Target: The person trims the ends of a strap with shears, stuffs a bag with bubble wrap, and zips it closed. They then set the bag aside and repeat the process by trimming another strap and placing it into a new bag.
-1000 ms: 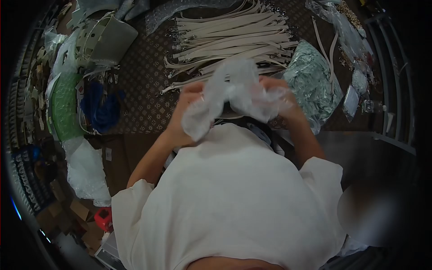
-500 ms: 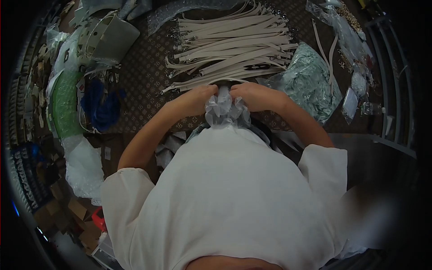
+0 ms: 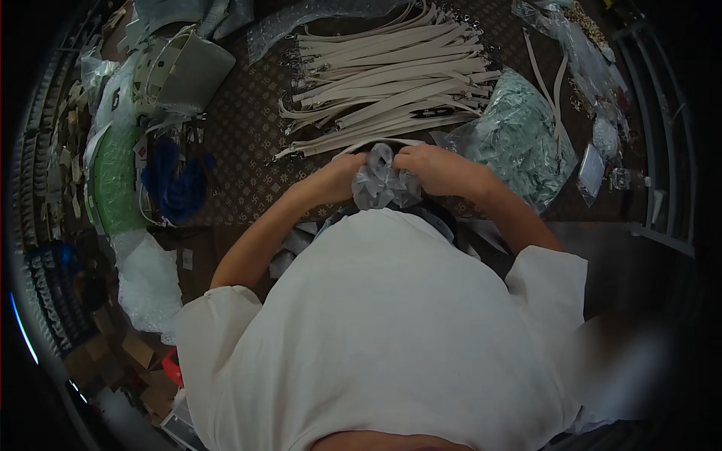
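Fingers [image 3: 361, 167] of your left hand [image 3: 338, 180] and right hand [image 3: 436, 167]: clenched on plastic wrap [image 3: 383, 184], now bunched tighter than a second ago; straps [image 3: 383, 75] beyond.

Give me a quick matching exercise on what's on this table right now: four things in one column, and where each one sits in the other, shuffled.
Things
1. crumpled clear plastic
2. cream straps
3. blue bundle
4. silvery-green bag

Places
A. at the left of the patterned table, beside a green sheet
B. laid in a row at the far side of the table
C. bunched between the left hand and the right hand
D. just right of the right hand

Pairs: 1-C, 2-B, 3-A, 4-D
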`<state>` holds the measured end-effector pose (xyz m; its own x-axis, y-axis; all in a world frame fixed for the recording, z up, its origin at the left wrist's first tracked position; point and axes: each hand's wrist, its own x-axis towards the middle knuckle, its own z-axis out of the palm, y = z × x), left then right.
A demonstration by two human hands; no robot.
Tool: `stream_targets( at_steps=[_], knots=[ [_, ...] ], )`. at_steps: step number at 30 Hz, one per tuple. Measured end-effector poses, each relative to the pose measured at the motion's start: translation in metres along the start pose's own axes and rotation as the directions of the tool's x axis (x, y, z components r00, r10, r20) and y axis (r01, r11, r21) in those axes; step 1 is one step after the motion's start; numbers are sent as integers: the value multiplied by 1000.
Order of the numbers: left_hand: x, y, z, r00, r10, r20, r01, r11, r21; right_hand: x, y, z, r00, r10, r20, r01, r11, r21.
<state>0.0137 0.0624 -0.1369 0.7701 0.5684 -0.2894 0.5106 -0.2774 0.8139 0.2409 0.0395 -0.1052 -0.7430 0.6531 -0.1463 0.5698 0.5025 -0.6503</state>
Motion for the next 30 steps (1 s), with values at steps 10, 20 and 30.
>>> stream_targets(
  at_steps=[10,20,30],
  knots=[
    [-42,51,-31,998,15,-56,-4,981,193,8,-21,-3,963,102,249,-142,978,149],
    [-81,52,-31,978,132,-158,-54,906,420,18,-29,-1,947,-269,-179,259,963,-77],
    [-70,18,-11,996,86,-5,-78,924,375,46,-24,19,982,-87,170,130,957,-258]
  ],
)
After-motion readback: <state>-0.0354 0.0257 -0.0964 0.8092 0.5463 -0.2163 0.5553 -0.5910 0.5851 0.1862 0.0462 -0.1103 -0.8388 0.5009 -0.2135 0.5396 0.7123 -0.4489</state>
